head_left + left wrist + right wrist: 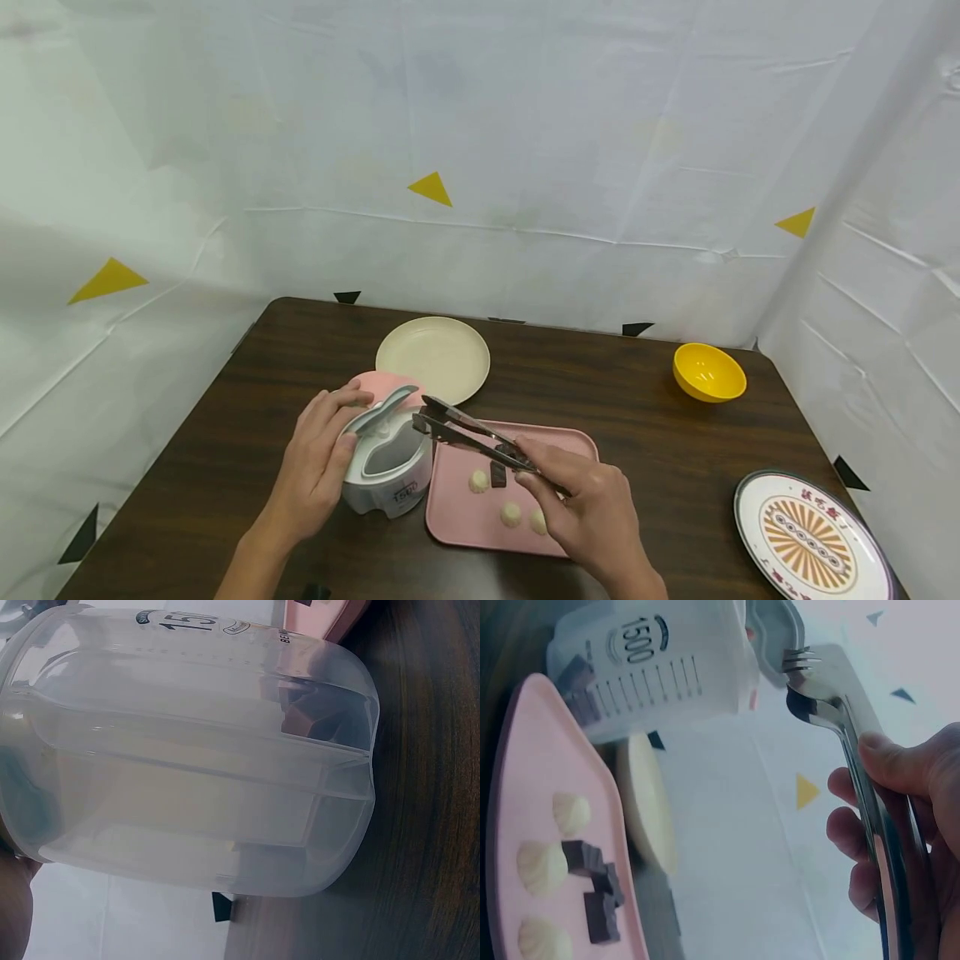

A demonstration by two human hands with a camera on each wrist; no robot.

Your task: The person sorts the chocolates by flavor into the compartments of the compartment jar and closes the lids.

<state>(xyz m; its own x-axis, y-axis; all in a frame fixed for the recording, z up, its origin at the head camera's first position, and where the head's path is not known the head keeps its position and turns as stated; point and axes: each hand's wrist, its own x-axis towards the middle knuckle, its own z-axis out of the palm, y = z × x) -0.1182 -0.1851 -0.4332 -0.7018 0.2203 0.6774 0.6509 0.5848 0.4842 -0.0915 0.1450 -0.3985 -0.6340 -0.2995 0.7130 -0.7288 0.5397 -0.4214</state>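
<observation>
A translucent plastic storage container (397, 492) marked 1500 stands upright beside a pink tray, its grey flip cap (384, 408) raised. My left hand (318, 454) grips the container's lid at its left side. Dark blocks (577, 686) lie at the bottom inside it. In my right hand (592, 508) are metal tongs (480, 437) with one fork end and one spoon end. Their tips sit slightly apart over the container's top, and I see nothing between them. On the tray (457, 521) lie several cream-coloured swirled pieces (541, 868) and dark brown blocks (600, 919).
Behind the container is a cream plate (442, 354), partly hidden. A pink round thing (378, 382) shows behind the container's top. To the far right stand a yellow bowl (708, 373) and a white patterned plate (810, 533). White sheeting (525, 125) borders the dark wooden table (637, 442).
</observation>
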